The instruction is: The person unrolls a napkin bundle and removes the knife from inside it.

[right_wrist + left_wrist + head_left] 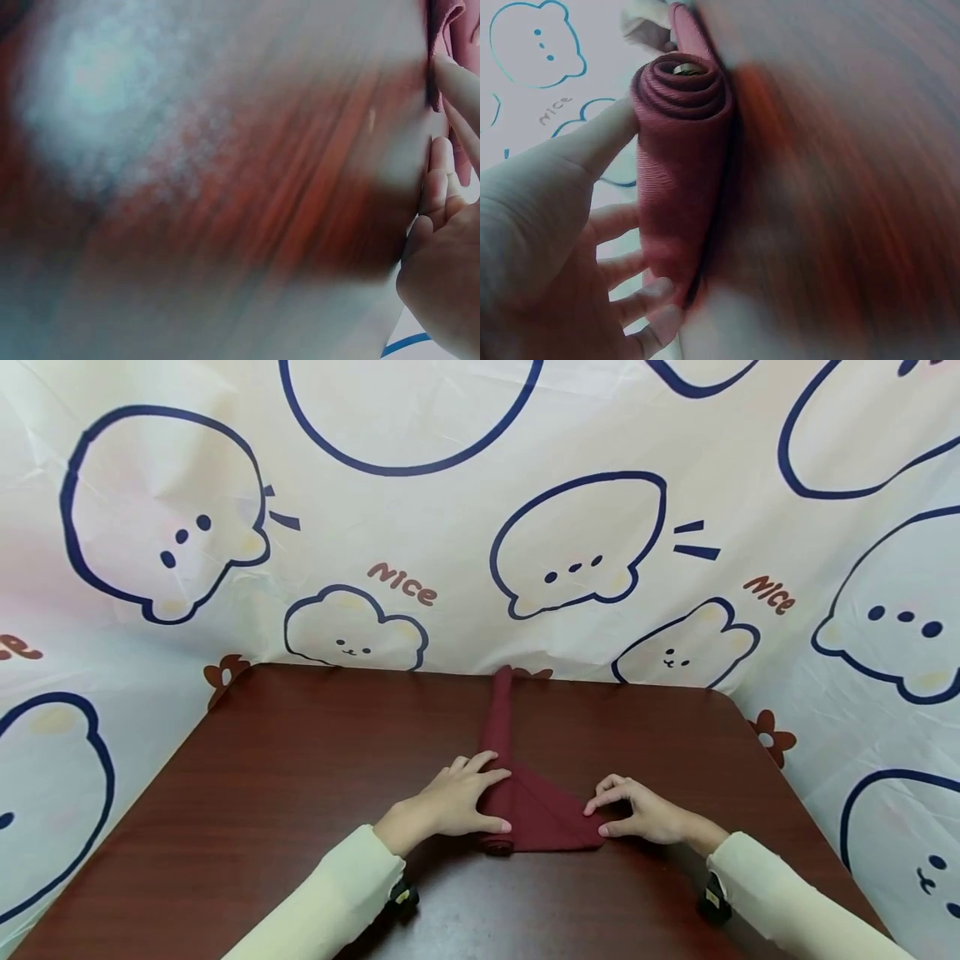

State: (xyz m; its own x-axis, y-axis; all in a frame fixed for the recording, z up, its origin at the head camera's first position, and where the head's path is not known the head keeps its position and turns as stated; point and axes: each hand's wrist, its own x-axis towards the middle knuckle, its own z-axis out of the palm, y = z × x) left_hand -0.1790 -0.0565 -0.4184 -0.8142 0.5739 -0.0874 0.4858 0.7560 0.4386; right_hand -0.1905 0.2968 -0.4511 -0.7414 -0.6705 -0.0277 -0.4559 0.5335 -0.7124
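A dark red cloth (551,814) lies on the table, its left side wound into a long roll (498,727) that reaches the back edge. To the right of the roll the cloth spreads flat in a wedge with a slanting crease. My left hand (453,797) rests against the roll with spread fingers, thumb near its front end. The spiral end of the roll (682,161) faces the left wrist view, a small pale spot at its centre. At the flat part's right corner, my right hand (645,810) touches the cloth edge with thumb and forefinger, slightly apart.
The brown wooden table (300,752) has rounded back corners. Behind it and along both sides hangs a pale sheet (450,527) printed with cartoon outlines. Dark bands with cameras (714,900) sit at both wrists, below light sleeves (795,893).
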